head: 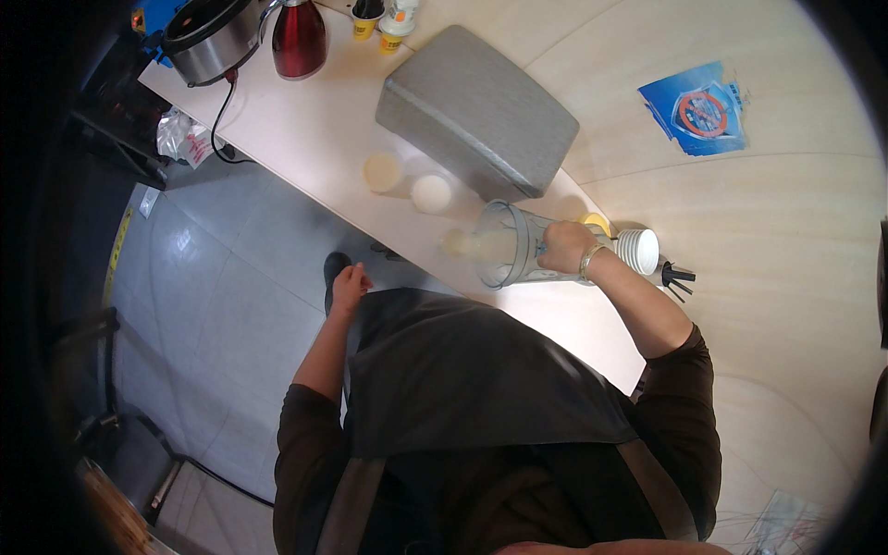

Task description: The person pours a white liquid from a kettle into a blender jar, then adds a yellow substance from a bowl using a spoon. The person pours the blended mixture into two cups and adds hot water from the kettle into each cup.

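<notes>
My right hand (567,248) grips a large clear plastic jug (531,215) at its side. The jug is tipped over the white table (326,163), its wide mouth facing left, and pale cloudy liquid lies along its inside. Just past the rim is a blurred pale cup or stream of liquid (454,243); which one I cannot tell. Two cups stand nearby, one with beige contents (381,172) and one with whiter contents (431,193). Away from the table, my left hand (350,286) hangs over the floor with curled fingers and holds nothing visible.
A grey box (479,111) sits behind the cups against the wall. Stacked white cups (638,251) and a yellow object (594,222) are beyond my right hand. At the far left end are a red metal jug (300,40) and a corded steel cooker (211,45).
</notes>
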The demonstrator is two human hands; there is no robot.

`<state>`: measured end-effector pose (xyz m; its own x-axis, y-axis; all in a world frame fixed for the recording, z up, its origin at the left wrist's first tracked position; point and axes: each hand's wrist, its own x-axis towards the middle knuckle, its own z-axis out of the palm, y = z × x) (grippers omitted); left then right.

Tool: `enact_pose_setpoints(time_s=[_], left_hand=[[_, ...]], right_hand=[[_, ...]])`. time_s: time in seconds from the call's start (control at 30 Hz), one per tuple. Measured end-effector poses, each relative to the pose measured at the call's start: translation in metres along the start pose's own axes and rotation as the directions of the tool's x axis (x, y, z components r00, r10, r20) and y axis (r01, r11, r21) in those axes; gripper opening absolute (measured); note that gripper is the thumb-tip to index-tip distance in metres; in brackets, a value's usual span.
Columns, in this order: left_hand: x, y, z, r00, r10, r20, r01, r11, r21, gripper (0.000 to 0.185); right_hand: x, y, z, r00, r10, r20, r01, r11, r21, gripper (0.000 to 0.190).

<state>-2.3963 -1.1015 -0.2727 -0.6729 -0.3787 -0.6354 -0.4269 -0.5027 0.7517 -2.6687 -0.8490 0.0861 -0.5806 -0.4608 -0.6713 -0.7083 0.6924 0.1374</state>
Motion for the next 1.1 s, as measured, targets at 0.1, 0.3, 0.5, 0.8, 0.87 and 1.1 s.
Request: enact_pose_setpoints(time_s=[0.1,0.3,0.5,0.8,0.87,1.1], left_hand=[[-0.003,0.000,-0.005,1.000,0.006,-0.027,-0.006,1.000,0.004,0.037],[-0.010,-0.001,-0.013,0.997,-0.035,-0.068,0.032,0.998,-0.046,0.037],[-0.015,-0.004,-0.019,0.997,-0.040,-0.062,0.036,0.997,-0.068,0.036],[-0.013,-0.006,-0.024,0.996,-0.056,-0.063,0.050,0.995,-0.084,0.034],[-0.012,-0.008,-0.026,0.997,-0.052,-0.061,0.047,0.995,-0.084,0.035],[-0.009,-0.013,-0.028,0.998,-0.045,-0.055,0.040,0.996,-0.085,0.035]], right_hand=[[0.001,-0.002,-0.002,1.000,0.001,0.000,-0.001,1.000,-0.018,0.030],[0.002,-0.006,-0.007,1.000,-0.018,-0.012,0.017,0.999,-0.041,0.032],[0.003,-0.008,-0.009,1.000,-0.012,-0.010,0.011,0.998,-0.067,0.033],[0.003,-0.015,-0.014,1.000,0.009,0.027,-0.007,0.996,-0.089,0.029],[0.003,-0.015,-0.015,0.999,0.010,0.031,-0.008,0.996,-0.090,0.029],[0.003,-0.017,-0.018,0.999,0.011,0.045,-0.007,0.996,-0.090,0.029]])
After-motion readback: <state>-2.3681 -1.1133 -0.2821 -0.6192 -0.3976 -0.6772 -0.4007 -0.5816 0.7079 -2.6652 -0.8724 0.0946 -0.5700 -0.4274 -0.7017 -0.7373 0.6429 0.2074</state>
